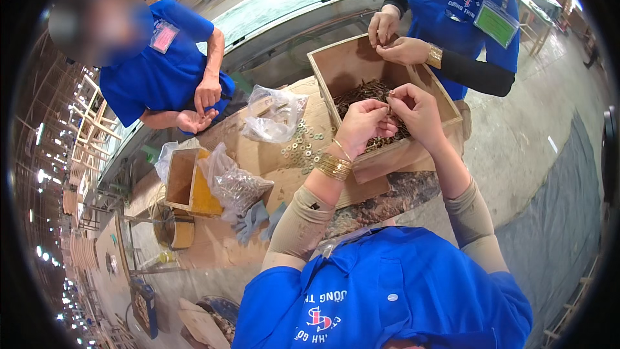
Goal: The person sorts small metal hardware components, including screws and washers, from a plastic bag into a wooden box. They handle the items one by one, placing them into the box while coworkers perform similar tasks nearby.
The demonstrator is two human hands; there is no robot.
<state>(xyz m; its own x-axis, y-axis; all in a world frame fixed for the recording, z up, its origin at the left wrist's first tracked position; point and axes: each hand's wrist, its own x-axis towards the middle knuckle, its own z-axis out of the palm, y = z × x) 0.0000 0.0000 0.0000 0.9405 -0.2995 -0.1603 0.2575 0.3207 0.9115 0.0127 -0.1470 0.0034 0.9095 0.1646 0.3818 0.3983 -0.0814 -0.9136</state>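
Pinching is the step in hand, as I judge it: my left hand (365, 123) and right hand (416, 113) are both closed, thumbs against fingers, meeting on a small brownish metal piece (391, 94) that my fingertips mostly hide. I cannot tell its exact shape. It sits above the near part of an open, light-brown wooden box (400, 168), in which a heap of bronze-coloured, slender metal fasteners (358, 95) lies loose. The next move, I think, calls for one hand to steady the piece while the other turns or seats it, with a light grip so it won't slip into the heap.

Left of the box, flat, ring-shaped metal washers (298, 148) lie scattered on the cardboard-covered counter (256, 154), within easy reach. Just beyond them rests a crumpled clear plastic bag (274, 116). Farther off, across the box, a co-worker's two hands (395, 45) are close together over its far edge.
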